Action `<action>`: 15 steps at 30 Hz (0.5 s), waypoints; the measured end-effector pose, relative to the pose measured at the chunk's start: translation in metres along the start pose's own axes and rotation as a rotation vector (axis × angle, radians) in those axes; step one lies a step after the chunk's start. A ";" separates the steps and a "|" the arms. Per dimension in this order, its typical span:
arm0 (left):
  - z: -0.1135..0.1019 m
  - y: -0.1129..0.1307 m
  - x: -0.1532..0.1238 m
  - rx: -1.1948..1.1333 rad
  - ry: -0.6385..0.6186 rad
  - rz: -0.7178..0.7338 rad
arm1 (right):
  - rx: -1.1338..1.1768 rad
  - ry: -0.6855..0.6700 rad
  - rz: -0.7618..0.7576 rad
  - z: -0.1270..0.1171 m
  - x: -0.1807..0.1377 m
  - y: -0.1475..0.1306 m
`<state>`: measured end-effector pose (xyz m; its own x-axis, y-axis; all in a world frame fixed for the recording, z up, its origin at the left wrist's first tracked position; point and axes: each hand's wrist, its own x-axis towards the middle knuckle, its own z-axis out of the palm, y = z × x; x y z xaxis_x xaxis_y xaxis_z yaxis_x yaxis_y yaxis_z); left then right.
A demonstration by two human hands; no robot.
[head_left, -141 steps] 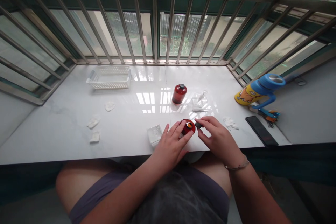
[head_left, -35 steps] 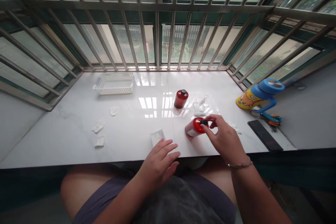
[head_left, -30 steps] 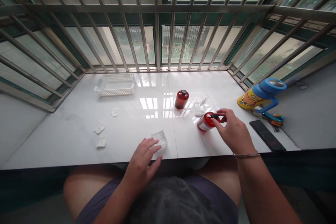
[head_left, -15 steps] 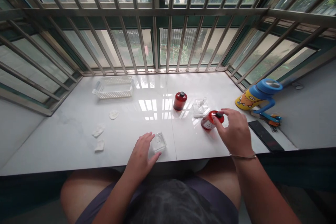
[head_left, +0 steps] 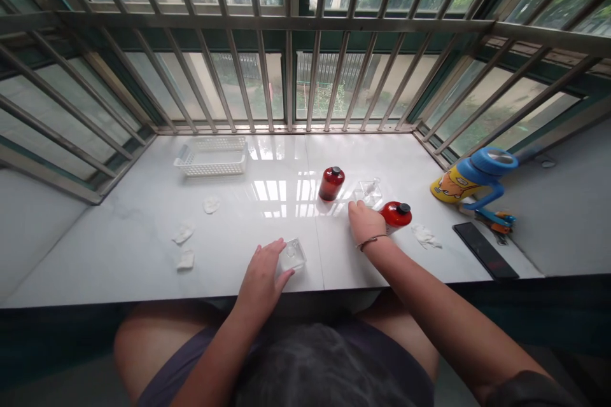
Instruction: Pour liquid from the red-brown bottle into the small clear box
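My left hand rests at the near edge of the white sill, fingers and thumb curled round a small clear square dish. My right hand reaches forward, its fingertips at a second clear dish; the fingers are foreshortened and I cannot make out their pose. Just right of that hand stands a red bottle with a black cap, free of my hand. Another capped red bottle stands left of the far dish.
A white slotted basket sits at the back left. White cotton pads lie on the left, and another pad on the right. A blue and yellow flask and a black phone lie far right. Metal window bars enclose the sill.
My right hand has let go of the red bottle, which now stands upright, and moved left and forward to the far clear dish. My left hand has closed on the near dish.
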<state>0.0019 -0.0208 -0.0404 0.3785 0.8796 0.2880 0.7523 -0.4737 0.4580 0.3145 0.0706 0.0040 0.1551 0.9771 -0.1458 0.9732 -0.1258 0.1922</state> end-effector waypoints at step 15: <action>-0.003 0.004 0.001 -0.039 -0.011 -0.031 | 0.007 0.138 -0.194 -0.002 -0.004 -0.003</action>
<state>0.0036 -0.0224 -0.0355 0.3616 0.8942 0.2639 0.7423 -0.4474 0.4989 0.3104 0.0677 0.0056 -0.0590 0.9972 -0.0452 0.9838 0.0658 0.1666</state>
